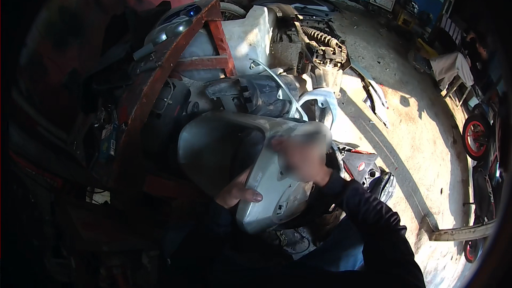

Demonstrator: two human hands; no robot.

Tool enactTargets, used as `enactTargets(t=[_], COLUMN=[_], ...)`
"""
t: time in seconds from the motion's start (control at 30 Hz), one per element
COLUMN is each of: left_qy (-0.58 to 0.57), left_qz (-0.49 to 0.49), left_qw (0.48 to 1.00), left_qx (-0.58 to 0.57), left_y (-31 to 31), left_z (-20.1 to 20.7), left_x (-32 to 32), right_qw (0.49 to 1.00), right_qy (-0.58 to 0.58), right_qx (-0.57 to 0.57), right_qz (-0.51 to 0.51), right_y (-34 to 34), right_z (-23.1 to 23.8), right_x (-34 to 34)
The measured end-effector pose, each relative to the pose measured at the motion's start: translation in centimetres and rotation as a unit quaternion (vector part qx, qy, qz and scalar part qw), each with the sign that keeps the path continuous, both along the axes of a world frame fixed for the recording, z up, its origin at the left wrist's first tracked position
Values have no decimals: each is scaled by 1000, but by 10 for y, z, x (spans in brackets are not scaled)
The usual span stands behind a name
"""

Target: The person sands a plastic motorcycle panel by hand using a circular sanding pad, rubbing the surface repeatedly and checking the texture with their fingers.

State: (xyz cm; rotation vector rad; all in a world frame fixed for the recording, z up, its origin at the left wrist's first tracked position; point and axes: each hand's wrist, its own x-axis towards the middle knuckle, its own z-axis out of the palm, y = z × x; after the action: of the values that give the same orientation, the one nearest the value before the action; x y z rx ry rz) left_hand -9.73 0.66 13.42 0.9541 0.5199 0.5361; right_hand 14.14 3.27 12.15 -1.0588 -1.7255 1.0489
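Observation:
A pale grey-white motorcycle body panel (272, 192) is held tilted in front of me, with a large rounded opening on its left part. My left hand (237, 192) grips the panel's lower left edge, its thumb lying over the rim. Against the upper right part of the panel is my right hand (305, 157). Its fingers are blurred, and I cannot make out whether they hold anything. A small slot and a hole show in the panel's lower face.
A rust-red metal frame (154, 90) stands at the left. Beyond the panel lie dark motorcycle parts and a coil-spring shock absorber (322, 37). A red-and-white fairing piece (358, 164) and a long metal beam (392, 170) are to the right. A red-rimmed wheel (476, 136) stands far right.

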Motion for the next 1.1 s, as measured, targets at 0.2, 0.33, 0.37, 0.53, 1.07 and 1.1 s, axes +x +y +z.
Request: enactTargets(t=[0.2, 0.33, 0.37, 0.53, 1.07, 1.1], left_qy=[20, 18, 29, 93, 222, 231], left_qz=[-2, 8, 13, 37, 5, -17], left_qw=[1000, 1000, 999, 994, 974, 971], left_qx=[-24, -5, -5, 35, 52, 50], left_y=[-2, -2, 0, 27, 44, 46], left_z=[17, 11, 7, 7, 27, 27], left_x=[8, 4, 4, 7, 33, 32], right_qw=[991, 984, 991, 965, 973, 973], right_qy=[-10, 7, 14, 2, -23, -22], right_qx=[-102, 152, 125, 233, 229, 228], right_qz=[-91, 87, 48, 120, -18, -16], right_y=[21, -17, 1, -27, 13, 27], right_z=[-29, -3, -18, -9, -38, -43], right_x=[32, 3, 20, 1, 15, 26])
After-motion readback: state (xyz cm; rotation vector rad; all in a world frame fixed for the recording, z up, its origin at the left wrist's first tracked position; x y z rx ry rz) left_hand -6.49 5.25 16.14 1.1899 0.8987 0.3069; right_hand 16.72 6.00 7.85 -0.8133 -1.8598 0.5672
